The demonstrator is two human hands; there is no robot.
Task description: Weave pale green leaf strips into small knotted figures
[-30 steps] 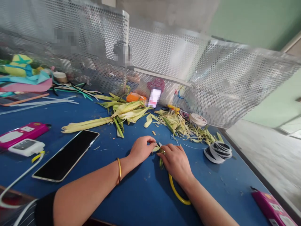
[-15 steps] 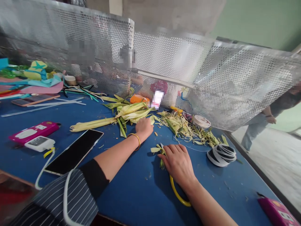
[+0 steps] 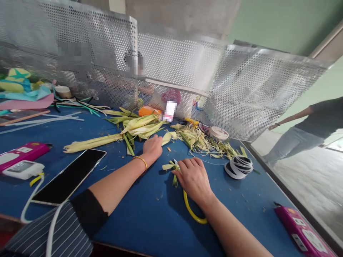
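Note:
My left hand [image 3: 152, 147], a gold bangle on its wrist, reaches forward over the blue table [image 3: 150, 217] with fingers curled on a pale leaf strip [image 3: 166, 136] beside the pile of long green-yellow leaves [image 3: 125, 132]. My right hand [image 3: 193, 177] lies palm down, fingers bent over a small folded leaf piece [image 3: 171, 167]. A yellow loop [image 3: 190, 211], maybe a scissors handle, runs out from under that hand.
A black phone [image 3: 68, 175] lies at the left beside a pink case [image 3: 20, 153] and white charger [image 3: 23, 169]. Leaf scraps [image 3: 209, 142], a tape roll [image 3: 218, 133] and a coil of white ribbon [image 3: 238, 167] sit ahead. A perforated metal screen [image 3: 187, 71] backs the table. A person [image 3: 308, 132] walks at the right.
My left hand left the folded leaf piece and reached forward to the leaf pile. My right hand stayed on the piece. A person walked into view at the right.

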